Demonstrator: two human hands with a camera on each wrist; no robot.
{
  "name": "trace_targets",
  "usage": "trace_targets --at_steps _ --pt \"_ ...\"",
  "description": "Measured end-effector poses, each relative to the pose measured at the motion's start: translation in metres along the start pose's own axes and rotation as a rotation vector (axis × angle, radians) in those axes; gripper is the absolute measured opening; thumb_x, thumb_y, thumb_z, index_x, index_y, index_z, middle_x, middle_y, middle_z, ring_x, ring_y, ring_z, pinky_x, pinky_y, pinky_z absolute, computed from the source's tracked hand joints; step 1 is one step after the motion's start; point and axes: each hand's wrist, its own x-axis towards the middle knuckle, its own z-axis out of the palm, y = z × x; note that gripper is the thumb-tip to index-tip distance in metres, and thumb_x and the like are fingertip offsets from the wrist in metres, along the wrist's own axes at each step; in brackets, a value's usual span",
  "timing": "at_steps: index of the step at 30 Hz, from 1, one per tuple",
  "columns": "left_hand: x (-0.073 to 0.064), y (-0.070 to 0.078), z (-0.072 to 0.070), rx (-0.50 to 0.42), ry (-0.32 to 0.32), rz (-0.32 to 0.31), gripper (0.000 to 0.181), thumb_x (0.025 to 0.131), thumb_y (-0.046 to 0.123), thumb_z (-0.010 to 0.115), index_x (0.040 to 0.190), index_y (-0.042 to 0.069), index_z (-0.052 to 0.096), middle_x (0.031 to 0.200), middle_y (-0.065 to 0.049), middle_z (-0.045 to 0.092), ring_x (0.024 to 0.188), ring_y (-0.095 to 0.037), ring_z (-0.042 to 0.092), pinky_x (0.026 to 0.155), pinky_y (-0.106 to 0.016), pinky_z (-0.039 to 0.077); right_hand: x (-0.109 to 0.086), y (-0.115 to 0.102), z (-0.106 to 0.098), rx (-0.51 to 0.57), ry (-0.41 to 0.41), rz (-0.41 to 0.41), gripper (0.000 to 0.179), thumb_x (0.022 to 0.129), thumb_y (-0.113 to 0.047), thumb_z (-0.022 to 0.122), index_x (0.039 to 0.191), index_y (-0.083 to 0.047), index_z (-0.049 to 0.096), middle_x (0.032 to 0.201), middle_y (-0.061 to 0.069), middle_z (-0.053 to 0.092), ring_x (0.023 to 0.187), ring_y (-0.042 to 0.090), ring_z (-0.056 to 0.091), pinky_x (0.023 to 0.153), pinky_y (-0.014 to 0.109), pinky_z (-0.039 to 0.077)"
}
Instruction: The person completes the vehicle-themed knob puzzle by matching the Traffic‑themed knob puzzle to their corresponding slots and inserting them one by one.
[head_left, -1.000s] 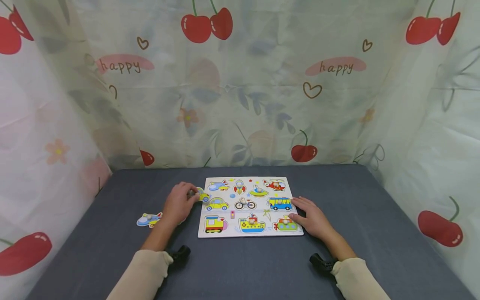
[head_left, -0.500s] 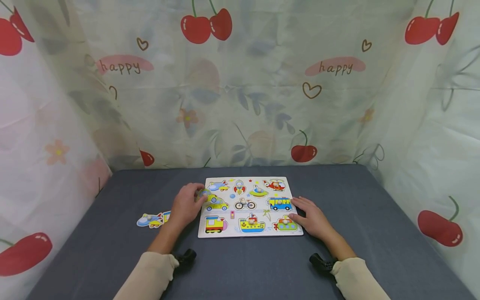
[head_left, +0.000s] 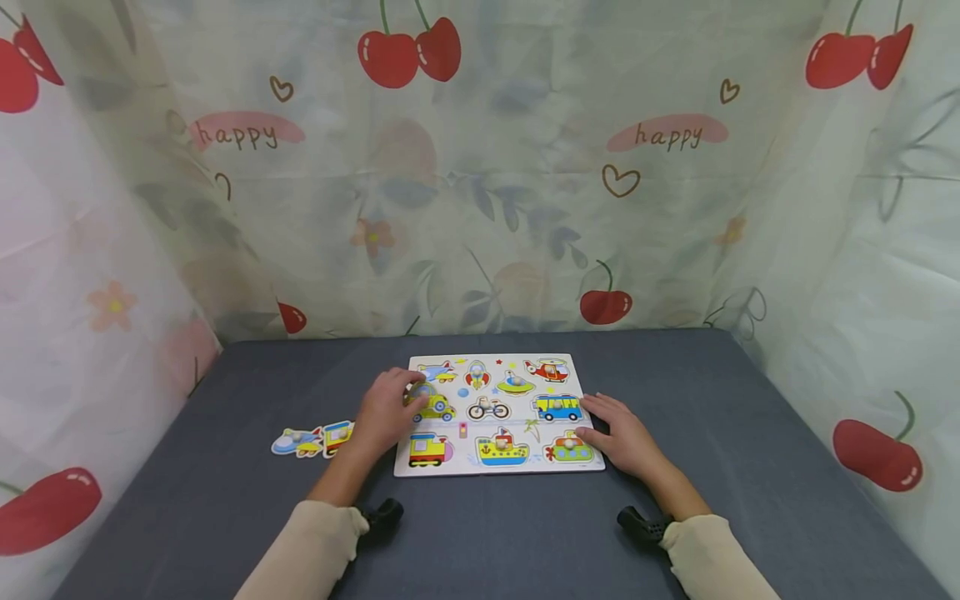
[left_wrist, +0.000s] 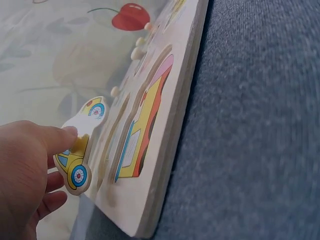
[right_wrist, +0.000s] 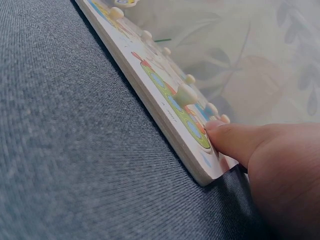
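Note:
My left hand [head_left: 386, 408] pinches a yellow car puzzle piece [left_wrist: 75, 165] at its middle, the thumb hiding its knob. The piece stands tilted close over the left side of the wooden puzzle board [head_left: 467, 457], overlapping the printed car there in the head view. Below that spot lies the train recess [left_wrist: 142, 135], with no piece in it. My right hand [head_left: 626, 437] rests on the board's right edge, fingers extended, the thumb touching it beside the green submarine piece [right_wrist: 175, 100]. Knobbed pieces such as the bus [head_left: 558, 407] and the ship [head_left: 502, 450] sit in the board.
Left of the board, an airplane piece [head_left: 296, 442] and a train piece [head_left: 337, 437] lie side by side on the dark grey tablecloth [head_left: 495, 542]; my left forearm partly covers the train. A cherry-print curtain [head_left: 480, 275] surrounds the table at the back and sides.
My left hand has moved right with the car piece, from the board's left edge to over the printed car. The loose train piece has come into view. The right hand has stayed in place.

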Motion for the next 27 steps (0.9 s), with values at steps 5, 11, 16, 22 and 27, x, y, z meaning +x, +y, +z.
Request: trace_targets --at_steps 5,11,16,22,27 --pt "0.002 0.0 0.005 0.021 -0.027 0.008 0.03 0.088 0.022 0.073 0.116 0.013 0.067 0.11 -0.003 0.062 0.091 -0.019 0.051 0.08 -0.038 0.045 0.0 0.0 0.001 -0.002 0.002 -0.003 0.063 0.091 -0.033 0.068 0.143 -0.003 0.048 0.146 0.017 0.045 0.139 0.039 0.028 0.106 0.06 0.025" --pt "0.003 0.0 0.01 0.008 -0.055 0.006 0.025 0.087 0.022 0.072 0.109 0.013 0.066 0.104 0.0 0.061 0.087 -0.019 0.05 0.077 -0.037 0.043 0.001 0.0 0.001 -0.003 0.003 -0.006 0.063 0.091 -0.034 0.068 0.143 -0.003 0.048 0.146 0.017 0.045 0.139 0.039 0.029 0.106 0.06 0.025" --pt "0.003 0.001 0.011 0.018 -0.067 0.006 0.014 0.087 0.023 0.072 0.098 0.015 0.067 0.095 0.002 0.058 0.086 -0.019 0.048 0.075 -0.036 0.041 0.001 0.001 0.001 -0.007 0.007 -0.005 0.062 0.091 -0.033 0.068 0.143 -0.003 0.048 0.145 0.018 0.045 0.139 0.039 0.029 0.106 0.06 0.025" --pt "0.003 0.001 0.012 0.045 -0.086 0.0 0.013 0.087 0.023 0.072 0.096 0.016 0.068 0.09 0.002 0.058 0.085 -0.019 0.048 0.073 -0.036 0.04 0.001 0.001 0.002 -0.005 0.005 -0.008 0.063 0.091 -0.034 0.068 0.143 -0.004 0.048 0.146 0.017 0.045 0.139 0.039 0.029 0.106 0.061 0.025" --pt "0.003 0.001 0.013 0.044 -0.096 0.005 0.012 0.088 0.022 0.072 0.096 0.014 0.068 0.095 0.0 0.06 0.086 -0.019 0.049 0.076 -0.036 0.041 0.001 0.0 0.001 -0.005 0.01 -0.008 0.062 0.091 -0.032 0.069 0.142 -0.003 0.048 0.145 0.017 0.045 0.139 0.039 0.029 0.106 0.06 0.025"
